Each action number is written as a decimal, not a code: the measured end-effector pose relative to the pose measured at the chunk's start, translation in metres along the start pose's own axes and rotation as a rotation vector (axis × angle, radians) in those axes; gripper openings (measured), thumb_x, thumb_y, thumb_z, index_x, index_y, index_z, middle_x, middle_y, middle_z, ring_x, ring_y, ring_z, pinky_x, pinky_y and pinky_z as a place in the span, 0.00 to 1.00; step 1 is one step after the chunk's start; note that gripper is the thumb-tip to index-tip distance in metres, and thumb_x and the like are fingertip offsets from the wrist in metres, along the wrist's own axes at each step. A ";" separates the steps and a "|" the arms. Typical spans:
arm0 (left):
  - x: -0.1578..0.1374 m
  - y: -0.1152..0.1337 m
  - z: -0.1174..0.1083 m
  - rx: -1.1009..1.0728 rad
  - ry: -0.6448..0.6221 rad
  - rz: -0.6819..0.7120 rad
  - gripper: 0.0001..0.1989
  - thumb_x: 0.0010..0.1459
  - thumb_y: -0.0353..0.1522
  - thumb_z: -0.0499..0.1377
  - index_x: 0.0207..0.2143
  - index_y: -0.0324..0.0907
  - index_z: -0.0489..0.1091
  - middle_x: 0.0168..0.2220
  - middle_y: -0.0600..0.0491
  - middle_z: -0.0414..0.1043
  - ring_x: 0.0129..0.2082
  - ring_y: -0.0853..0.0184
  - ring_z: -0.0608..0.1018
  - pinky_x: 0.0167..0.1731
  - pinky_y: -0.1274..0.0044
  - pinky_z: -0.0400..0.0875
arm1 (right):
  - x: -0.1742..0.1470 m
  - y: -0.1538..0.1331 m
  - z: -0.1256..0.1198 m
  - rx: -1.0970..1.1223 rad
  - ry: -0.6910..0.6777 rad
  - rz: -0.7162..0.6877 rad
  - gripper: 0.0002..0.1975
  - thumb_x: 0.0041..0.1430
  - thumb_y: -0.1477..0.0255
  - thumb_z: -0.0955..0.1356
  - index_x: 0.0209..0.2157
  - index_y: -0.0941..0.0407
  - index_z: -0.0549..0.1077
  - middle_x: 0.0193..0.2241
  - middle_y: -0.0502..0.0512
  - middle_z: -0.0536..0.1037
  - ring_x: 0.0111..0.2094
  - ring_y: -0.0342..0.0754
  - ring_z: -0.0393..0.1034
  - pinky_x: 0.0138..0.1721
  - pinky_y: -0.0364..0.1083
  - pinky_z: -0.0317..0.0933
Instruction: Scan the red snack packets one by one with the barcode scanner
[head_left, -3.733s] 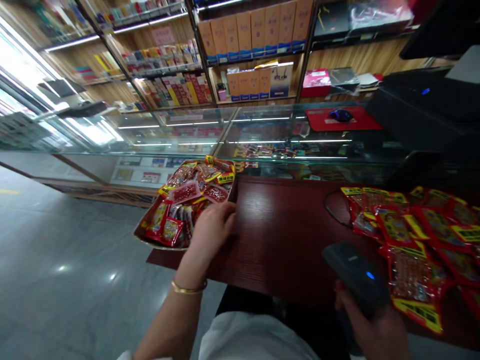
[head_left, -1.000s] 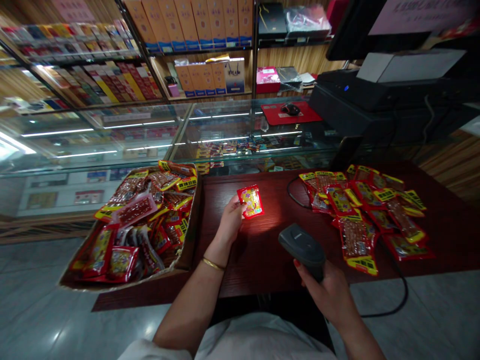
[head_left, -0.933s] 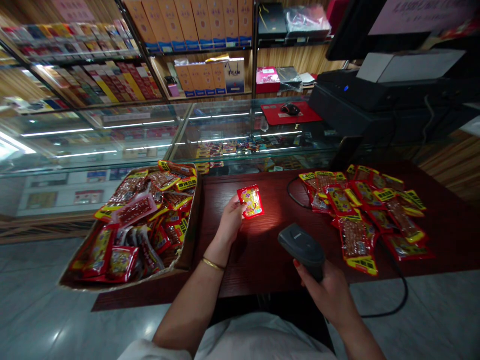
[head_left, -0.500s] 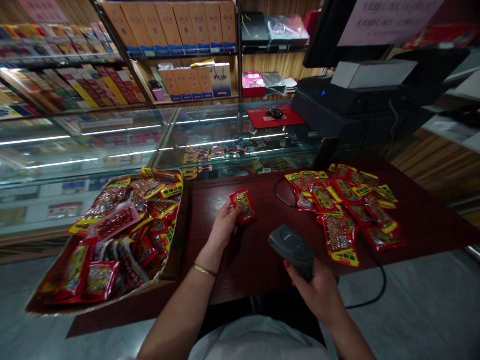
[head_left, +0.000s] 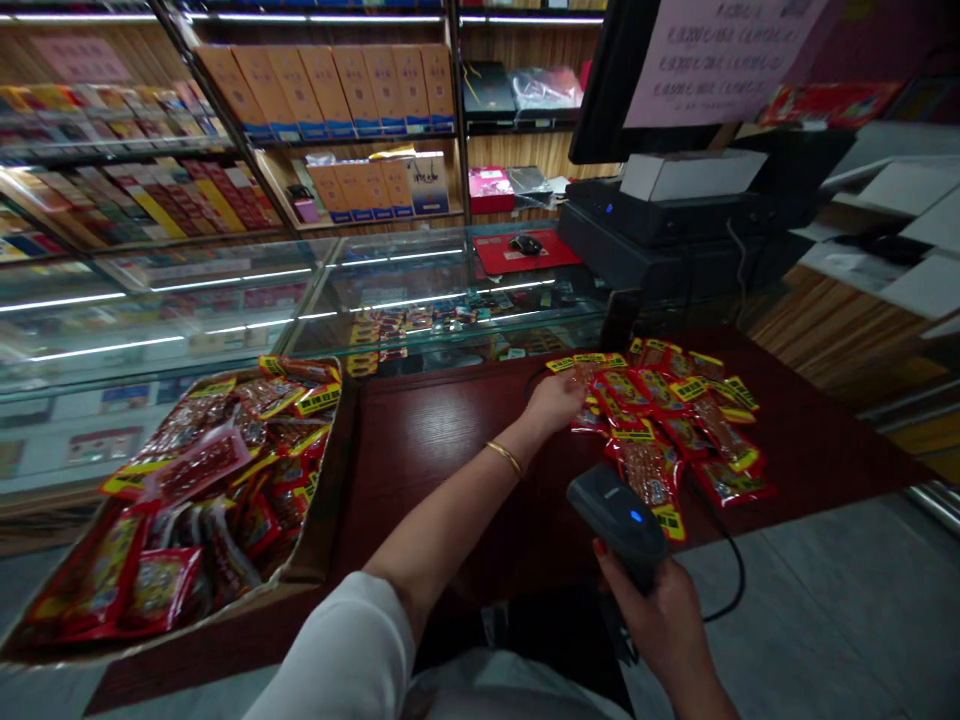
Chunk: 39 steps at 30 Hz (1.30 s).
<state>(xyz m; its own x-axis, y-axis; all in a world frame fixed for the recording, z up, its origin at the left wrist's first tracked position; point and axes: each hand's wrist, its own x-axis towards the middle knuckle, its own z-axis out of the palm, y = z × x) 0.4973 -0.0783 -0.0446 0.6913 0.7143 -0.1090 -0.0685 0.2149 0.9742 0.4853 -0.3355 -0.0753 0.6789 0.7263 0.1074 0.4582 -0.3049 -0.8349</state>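
Observation:
My left hand reaches over the counter to the left edge of a loose pile of red and yellow snack packets. Its fingertips are at the packets and partly hidden, so whether they grip one cannot be made out. In my right hand is a dark barcode scanner, a blue light glowing on its top. The scanner's head is held just short of the pile's near side. On the left, an open cardboard box is filled with similar snack packets.
A glass display case runs behind the dark red wooden counter. On the glass lie a red mat and a computer mouse. A monitor stands back right. The scanner's black cable hangs past the counter's front edge.
My left hand has moved right, from mid-counter to the pile; the small red packet it held is no longer distinguishable in it. A blue light now shows on the scanner. The view has shifted.

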 end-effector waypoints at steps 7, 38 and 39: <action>-0.163 0.028 -0.116 0.737 0.349 0.317 0.16 0.65 0.31 0.58 0.53 0.45 0.78 0.47 0.50 0.83 0.44 0.65 0.84 0.47 0.74 0.78 | -0.002 0.013 0.014 -0.053 -0.117 -0.006 0.28 0.56 0.41 0.69 0.27 0.52 0.79 0.23 0.57 0.84 0.27 0.58 0.81 0.30 0.48 0.71; -0.316 0.095 -0.228 1.308 1.118 0.078 0.07 0.63 0.37 0.58 0.37 0.44 0.72 0.45 0.47 0.79 0.48 0.55 0.79 0.50 0.63 0.74 | 0.001 0.002 0.037 -0.060 -0.248 -0.106 0.29 0.57 0.40 0.70 0.27 0.53 0.81 0.27 0.60 0.86 0.29 0.59 0.82 0.37 0.50 0.75; -0.312 0.099 -0.223 1.125 1.166 0.141 0.08 0.62 0.39 0.59 0.38 0.44 0.71 0.41 0.49 0.79 0.42 0.59 0.80 0.44 0.67 0.76 | 0.001 0.005 0.038 -0.056 -0.254 -0.106 0.28 0.56 0.41 0.70 0.26 0.53 0.81 0.26 0.59 0.86 0.29 0.59 0.82 0.36 0.49 0.75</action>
<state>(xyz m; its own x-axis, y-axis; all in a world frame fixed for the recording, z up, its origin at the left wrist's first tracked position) 0.1149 -0.1316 0.0416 -0.2001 0.8868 0.4166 0.8127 -0.0872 0.5761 0.4670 -0.3128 -0.1001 0.4627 0.8852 0.0480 0.5552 -0.2472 -0.7941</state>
